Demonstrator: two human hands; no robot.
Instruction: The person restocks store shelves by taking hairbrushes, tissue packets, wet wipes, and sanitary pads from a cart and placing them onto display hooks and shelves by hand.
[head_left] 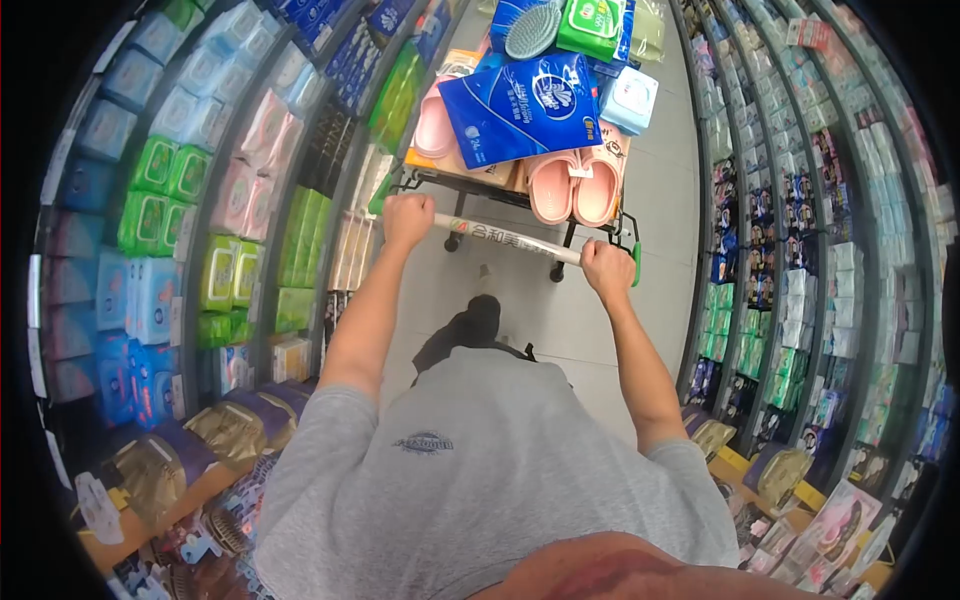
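My left hand [408, 220] is wrapped round the left end of the white handle bar [505, 240] of a shopping cart. Round the bar's right end, by a green corner piece, closes my right hand [608, 268]. Ahead of the bar the cart is piled with goods. A blue tissue pack [522, 108] lies across the top, tilted. Pink clogs [575, 188] sit at the cart's near edge, and another pink shoe [434, 125] shows at the left. Behind are a grey-green oval brush [533, 31], a green wipes pack [592, 28] and a light blue wipes pack [629, 100].
Shelves of wipes packs [165, 185] line the left side of the aisle. More shelves with small packets [765, 230] run along the right, close to the cart. Pale floor tiles [660, 165] show beside the cart. Hairbrushes [222, 525] hang at the lower left.
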